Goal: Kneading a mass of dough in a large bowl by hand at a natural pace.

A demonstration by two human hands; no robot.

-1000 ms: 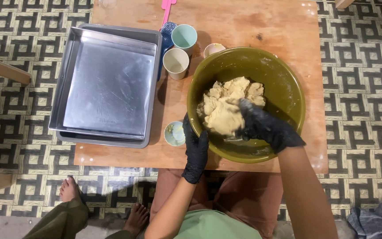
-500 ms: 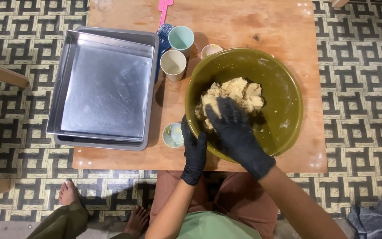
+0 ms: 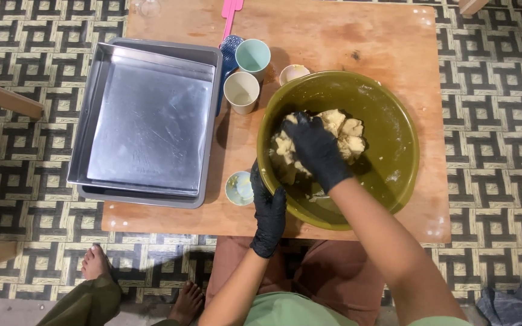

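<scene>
- Head view, looking straight down: I see the dough [image 3: 345,130], a pale, lumpy, rough mass, sitting in the olive-green bowl [image 3: 394,127] near the tabletop's near right corner.
- My right hand [image 3: 316,151], in a black glove, lies palm-down on the dough with fingers curled into it, pressing rather than lifting.
- My left hand [image 3: 268,208], also gloved, wraps closed over the bowl's near-left rim and steadies it.
- I judge the mixing well along: the dough holds in one clump, yet its surface is ragged and crumbs and smears cling to the bowl wall, so smoothing is left.
- Just beside the bowl's left rim stands a small shallow dish [image 3: 238,188], pale inside.
- Toward the far edge are a cream cup [image 3: 241,92], a light teal cup [image 3: 253,56] and a small round bowl [image 3: 294,73].
- A pink-handled utensil [image 3: 231,12] with a blue perforated head lies next to them.
- Stacked square metal trays [image 3: 149,124], dull and bare, fill the wooden tabletop's [image 3: 309,30] left side.
</scene>
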